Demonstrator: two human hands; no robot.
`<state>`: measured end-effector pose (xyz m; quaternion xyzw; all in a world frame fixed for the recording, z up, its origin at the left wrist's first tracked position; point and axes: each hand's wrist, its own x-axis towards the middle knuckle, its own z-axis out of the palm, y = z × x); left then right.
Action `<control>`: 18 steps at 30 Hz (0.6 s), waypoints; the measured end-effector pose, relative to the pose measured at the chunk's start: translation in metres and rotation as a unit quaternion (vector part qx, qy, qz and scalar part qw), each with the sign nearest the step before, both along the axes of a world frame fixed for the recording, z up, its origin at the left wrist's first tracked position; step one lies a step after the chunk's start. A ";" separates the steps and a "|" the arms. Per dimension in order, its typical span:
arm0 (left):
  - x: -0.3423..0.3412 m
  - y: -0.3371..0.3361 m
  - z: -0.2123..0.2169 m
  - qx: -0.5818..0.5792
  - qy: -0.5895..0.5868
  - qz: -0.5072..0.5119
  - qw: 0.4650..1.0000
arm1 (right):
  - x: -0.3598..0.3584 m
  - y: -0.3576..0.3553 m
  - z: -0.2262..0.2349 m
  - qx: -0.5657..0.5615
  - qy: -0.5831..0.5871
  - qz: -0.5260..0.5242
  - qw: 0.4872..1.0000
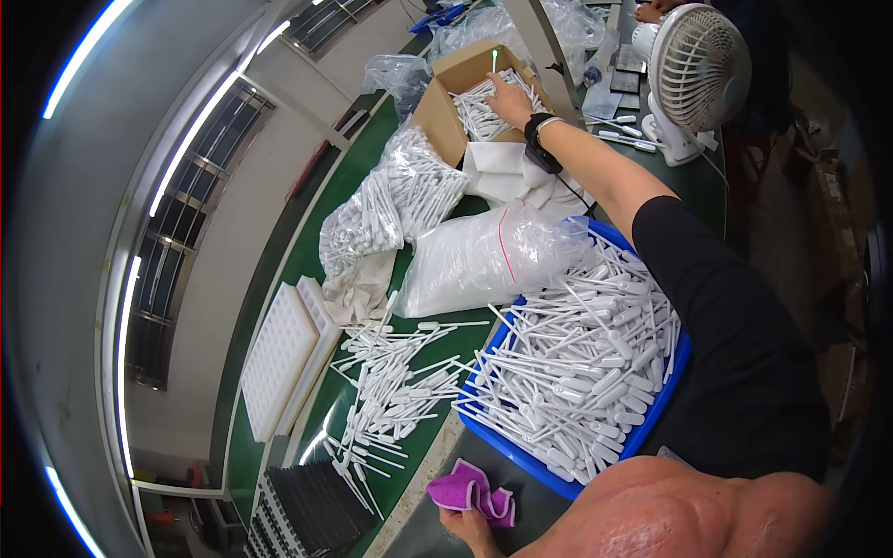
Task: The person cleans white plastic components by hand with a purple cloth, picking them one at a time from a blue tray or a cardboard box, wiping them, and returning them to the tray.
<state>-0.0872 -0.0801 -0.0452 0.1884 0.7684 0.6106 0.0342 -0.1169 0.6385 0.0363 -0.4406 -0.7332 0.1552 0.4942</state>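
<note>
At the far end of the bench, my right hand [511, 100] is over an open cardboard box [441, 121] full of white sticks [476, 113]. Its fingers are closed on a slim white plastic stick [494, 61], upright, with a greenish-white upper end. At the lower edge, my left hand [473, 532] is closed on a crumpled purple cloth [476, 493]. Between my hands stands a blue tray [510, 462] heaped with white plastic sticks [581, 363] with wide, bulb-like ends. More such sticks [395, 381] lie loose on the green bench, left of the tray.
Clear bags of white sticks [395, 200] and a plump clear plastic bag [493, 256] lie between box and tray. A white holed block [279, 349] and a black ribbed stack [316, 507] line the left. A white fan [699, 70] stands at the far right, near another person's hand [649, 11].
</note>
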 end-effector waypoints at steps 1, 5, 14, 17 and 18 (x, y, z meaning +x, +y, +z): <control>0.000 -0.001 0.000 0.005 -0.001 -0.003 1.000 | 0.000 -0.004 0.004 0.003 0.030 0.012 0.999; 0.002 -0.003 0.002 0.014 -0.001 -0.006 1.000 | 0.000 -0.024 0.019 0.022 0.090 0.056 0.994; 0.010 -0.006 0.012 0.008 0.006 -0.006 1.000 | 0.037 -0.082 0.057 -0.100 0.181 0.270 0.940; 0.015 -0.013 0.014 -0.006 0.007 -0.009 1.000 | 0.058 -0.120 0.069 -0.108 0.216 0.333 0.912; 0.016 -0.014 0.014 0.001 0.005 -0.009 1.000 | 0.064 -0.135 0.073 -0.109 0.244 0.374 0.888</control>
